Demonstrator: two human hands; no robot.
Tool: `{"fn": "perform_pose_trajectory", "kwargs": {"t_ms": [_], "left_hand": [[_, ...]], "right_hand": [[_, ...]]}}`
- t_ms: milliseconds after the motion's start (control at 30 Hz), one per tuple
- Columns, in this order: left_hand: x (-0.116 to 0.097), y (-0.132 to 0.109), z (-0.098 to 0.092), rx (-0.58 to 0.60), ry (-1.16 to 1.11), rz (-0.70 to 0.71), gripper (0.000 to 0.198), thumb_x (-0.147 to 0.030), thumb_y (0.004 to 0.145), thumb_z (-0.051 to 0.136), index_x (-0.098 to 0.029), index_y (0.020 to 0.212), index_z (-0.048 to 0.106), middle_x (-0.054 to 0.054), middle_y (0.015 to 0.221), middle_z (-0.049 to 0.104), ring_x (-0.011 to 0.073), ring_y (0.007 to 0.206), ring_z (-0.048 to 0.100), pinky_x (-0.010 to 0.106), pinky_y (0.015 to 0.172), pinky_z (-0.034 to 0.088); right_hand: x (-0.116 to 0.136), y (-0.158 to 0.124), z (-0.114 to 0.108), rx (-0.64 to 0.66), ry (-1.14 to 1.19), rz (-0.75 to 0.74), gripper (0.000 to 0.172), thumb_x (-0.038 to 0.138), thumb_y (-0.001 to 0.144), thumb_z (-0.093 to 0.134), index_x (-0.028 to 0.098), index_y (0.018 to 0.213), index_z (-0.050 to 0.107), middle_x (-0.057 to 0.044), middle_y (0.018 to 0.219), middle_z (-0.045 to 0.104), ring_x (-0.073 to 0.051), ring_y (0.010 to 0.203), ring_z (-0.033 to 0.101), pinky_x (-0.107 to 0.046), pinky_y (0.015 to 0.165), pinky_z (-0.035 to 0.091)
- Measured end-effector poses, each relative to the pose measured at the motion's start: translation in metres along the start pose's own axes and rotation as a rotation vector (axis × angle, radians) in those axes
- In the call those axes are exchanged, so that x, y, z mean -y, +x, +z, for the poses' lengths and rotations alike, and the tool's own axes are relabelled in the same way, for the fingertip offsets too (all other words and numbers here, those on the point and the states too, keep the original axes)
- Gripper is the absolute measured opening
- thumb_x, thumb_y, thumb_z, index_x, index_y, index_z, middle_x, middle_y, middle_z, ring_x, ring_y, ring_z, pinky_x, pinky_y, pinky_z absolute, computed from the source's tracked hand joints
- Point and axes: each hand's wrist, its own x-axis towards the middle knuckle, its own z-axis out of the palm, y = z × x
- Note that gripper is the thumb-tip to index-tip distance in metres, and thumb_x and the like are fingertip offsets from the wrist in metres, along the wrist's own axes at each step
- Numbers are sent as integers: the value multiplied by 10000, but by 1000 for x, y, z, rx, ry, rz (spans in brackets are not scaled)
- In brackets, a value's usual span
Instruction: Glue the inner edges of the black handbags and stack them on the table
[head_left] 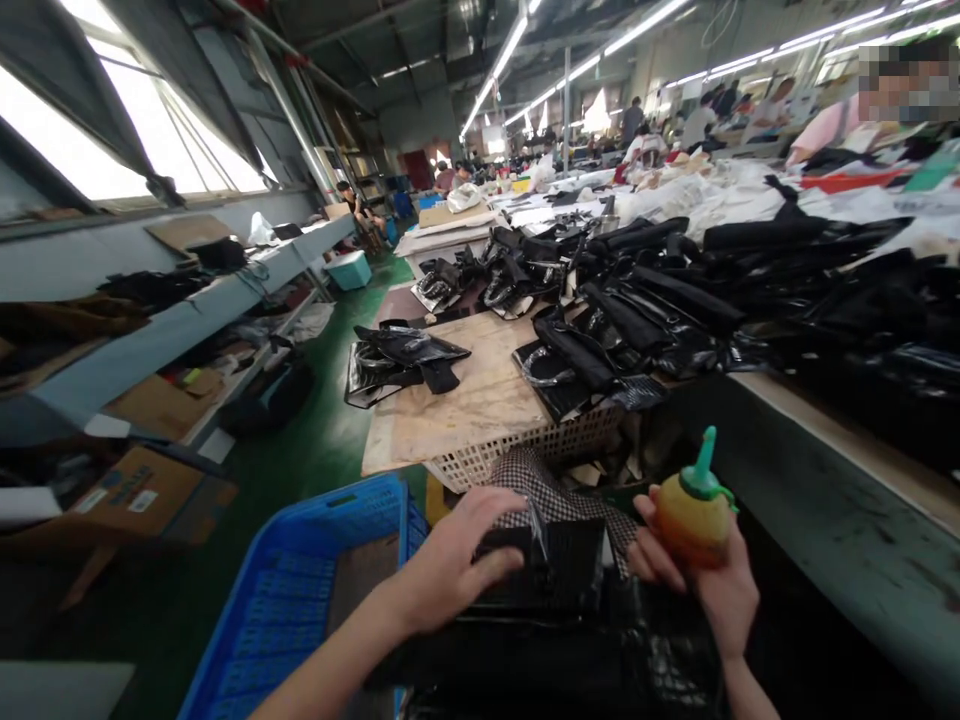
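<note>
In my right hand is a round squeeze bottle of amber liquid with a green nozzle pointing up. My left hand hovers at a glossy black bag piece, thumb and fingers apart; whether the fingertips touch it is hard to tell. That piece lies in front of me on more black textured material. A checkered cloth shows behind it, between my two hands.
A blue plastic crate stands at lower left. Ahead, a wooden board rests over a white basket, with black bag pieces on it. A large black pile covers the right-hand table. Several people sit or stand farther back.
</note>
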Motion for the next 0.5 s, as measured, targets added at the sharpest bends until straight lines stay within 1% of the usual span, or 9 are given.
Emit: {"fn": "perform_pose_trajectory", "kwargs": {"t_ms": [33, 67, 133, 200, 267, 300, 367, 433, 500], "left_hand": [[-9, -12, 4, 76, 66, 109, 466, -442, 894, 605, -253, 1307, 504, 94, 1337, 546, 255, 1230, 495, 440, 1081, 404], [-16, -22, 10, 99, 143, 182, 591, -519, 830, 668, -249, 1322, 484, 99, 1305, 575, 265, 1194, 527, 433, 1045, 446], [-18, -37, 30, 76, 363, 293, 672, -536, 799, 696, -210, 1339, 466, 120, 1243, 622, 295, 1140, 568, 469, 988, 484], [-8, -41, 51, -27, 521, 392, 572, -502, 858, 638, -156, 1292, 500, 128, 1119, 674, 282, 999, 627, 441, 865, 539], [3, -40, 63, -151, 611, 492, 350, -367, 971, 483, -120, 1211, 550, 106, 940, 697, 227, 826, 641, 364, 721, 546], [7, -37, 63, -202, 639, 533, 299, -290, 1002, 401, -109, 1169, 570, 93, 867, 690, 201, 756, 628, 329, 658, 528], [6, -31, 52, -234, 689, 603, 294, -169, 1006, 326, -104, 1095, 598, 63, 772, 662, 164, 665, 594, 288, 576, 483], [-4, -24, 30, -166, 751, 658, 237, -145, 989, 384, -108, 1056, 609, 41, 750, 645, 149, 632, 575, 278, 537, 455], [-19, -14, 9, -62, 806, 733, 163, -147, 964, 473, -121, 1029, 621, 15, 732, 632, 146, 633, 573, 288, 547, 460]], "right_hand": [[2, 0, 0, -4, 22, 3, 470, 600, 880, 507, 182, 1020, 671, -43, 836, 646, -61, 368, 333, -250, 367, 390], [3, 1, -1, -6, 38, 7, 476, 602, 879, 509, 177, 1021, 669, -39, 845, 645, -58, 370, 334, -248, 370, 394], [3, 2, -4, -10, 64, 11, 476, 592, 886, 506, 166, 1025, 667, -35, 867, 645, -53, 375, 338, -248, 380, 406], [2, 4, -6, -16, 69, -15, 449, 568, 896, 505, 168, 1021, 666, -34, 894, 646, -47, 376, 332, -242, 385, 406], [1, 5, -5, -32, 57, -40, 434, 562, 896, 512, 171, 1000, 669, -34, 891, 642, -38, 370, 313, -227, 379, 388], [2, 5, -3, -39, 43, -44, 437, 570, 894, 514, 172, 985, 671, -34, 875, 639, -34, 365, 297, -219, 371, 372], [3, 6, 4, -28, -2, -31, 458, 598, 892, 502, 178, 965, 672, -18, 781, 611, -32, 351, 247, -206, 356, 333], [4, 8, 16, 33, -77, 16, 510, 641, 893, 468, 175, 924, 673, 21, 595, 518, -43, 344, 191, -203, 351, 287], [4, 11, 32, 127, -164, 82, 586, 697, 880, 432, 162, 865, 670, 66, 439, 363, -57, 337, 161, -205, 352, 245]]}}
